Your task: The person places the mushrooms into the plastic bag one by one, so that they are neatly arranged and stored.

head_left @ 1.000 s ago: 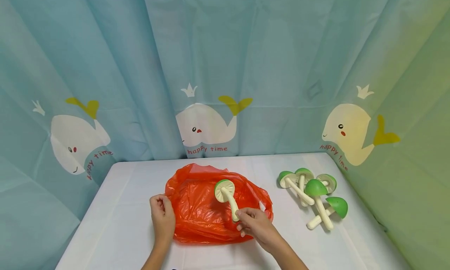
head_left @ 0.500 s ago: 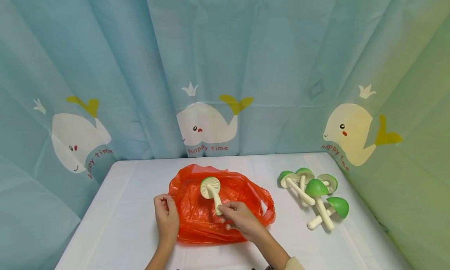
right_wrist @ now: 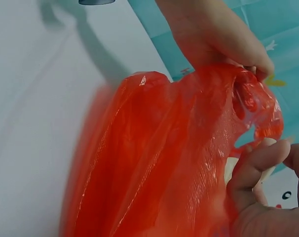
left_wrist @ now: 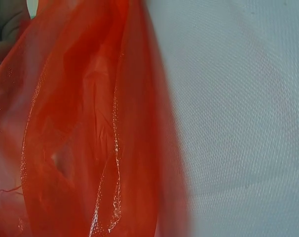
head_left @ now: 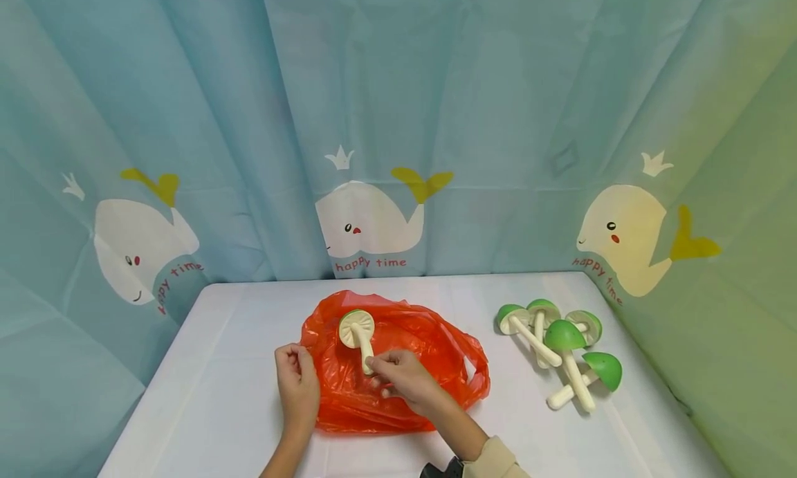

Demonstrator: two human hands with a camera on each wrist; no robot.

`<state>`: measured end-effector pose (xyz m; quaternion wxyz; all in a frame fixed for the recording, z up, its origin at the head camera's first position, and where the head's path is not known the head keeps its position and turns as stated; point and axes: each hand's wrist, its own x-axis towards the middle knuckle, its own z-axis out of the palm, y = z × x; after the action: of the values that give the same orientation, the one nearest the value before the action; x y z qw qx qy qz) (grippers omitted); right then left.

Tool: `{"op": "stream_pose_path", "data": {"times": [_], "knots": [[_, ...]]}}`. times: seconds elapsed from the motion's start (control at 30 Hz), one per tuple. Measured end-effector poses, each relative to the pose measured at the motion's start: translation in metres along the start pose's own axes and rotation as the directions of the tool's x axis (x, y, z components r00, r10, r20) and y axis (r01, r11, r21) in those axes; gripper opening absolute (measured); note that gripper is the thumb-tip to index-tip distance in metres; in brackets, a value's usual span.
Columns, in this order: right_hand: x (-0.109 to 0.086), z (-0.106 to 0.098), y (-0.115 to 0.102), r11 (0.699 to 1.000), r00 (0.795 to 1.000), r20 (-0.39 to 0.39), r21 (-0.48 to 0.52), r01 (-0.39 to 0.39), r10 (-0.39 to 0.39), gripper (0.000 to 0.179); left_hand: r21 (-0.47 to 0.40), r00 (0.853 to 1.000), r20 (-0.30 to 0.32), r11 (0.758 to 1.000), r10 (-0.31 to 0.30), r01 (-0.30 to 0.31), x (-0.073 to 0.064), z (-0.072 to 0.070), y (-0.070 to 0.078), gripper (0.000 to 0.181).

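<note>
An orange-red plastic bag (head_left: 423, 333) lies on the table with its mouth spread upward. My left hand (head_left: 297, 384) grips the bag's left edge, its fingers curled into the plastic; the right wrist view also shows this left hand (right_wrist: 213, 37) at the rim. Between the thumb and fingers of my right hand (head_left: 405, 381) is the stem end of a toy mushroom (head_left: 357, 330), green-capped and cream-stemmed. It is held over the left part of the bag's mouth, cap pointing away from me, pale gills showing. Red plastic (left_wrist: 100, 123) fills much of the left wrist view.
Several more green-capped toy mushrooms (head_left: 563, 336) lie in a cluster on the white table (head_left: 243, 346) to the right of the bag. Behind the table hangs a blue-green curtain (head_left: 498, 153) with whale prints. A dark object (head_left: 443, 468) shows at the front edge.
My right hand has moved left with the mushroom, from over the bag's middle to over its left part. The left hand keeps its grip on the bag's edge.
</note>
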<state>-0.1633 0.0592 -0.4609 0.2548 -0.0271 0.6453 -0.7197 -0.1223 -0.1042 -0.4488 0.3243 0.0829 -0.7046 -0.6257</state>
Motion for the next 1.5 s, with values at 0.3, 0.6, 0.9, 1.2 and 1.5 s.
{"op": "stream_pose_path", "data": {"times": [0.3,0.6,0.9,1.2,1.5], "knots": [[0.01,0.01,0.002,0.997,0.998,-0.039,-0.065,-0.048,0.045,0.029,0.05,0.999,-0.012,0.998,-0.037,0.037,-0.004,0.001,0.002,0.007],[0.02,0.019,-0.001,0.988,0.992,-0.018,-0.094,-0.123,0.122,0.024,0.07,1.0,-0.012,0.998,0.0,0.001,-0.003,0.001,0.006,0.007],[0.032,0.029,-0.004,0.987,0.995,-0.003,-0.126,-0.097,0.097,0.028,0.054,0.998,0.07,0.999,0.0,-0.004,-0.002,0.003,-0.009,0.008],[0.036,0.04,0.005,0.97,1.0,0.002,-0.243,-0.019,0.02,0.02,0.127,0.996,0.082,0.991,-0.04,0.029,0.0,0.005,-0.031,0.011],[0.037,0.05,0.008,0.946,0.999,-0.017,-0.322,0.025,-0.033,0.02,0.166,0.998,0.07,0.986,-0.003,-0.009,0.0,0.006,-0.035,0.01]]}}
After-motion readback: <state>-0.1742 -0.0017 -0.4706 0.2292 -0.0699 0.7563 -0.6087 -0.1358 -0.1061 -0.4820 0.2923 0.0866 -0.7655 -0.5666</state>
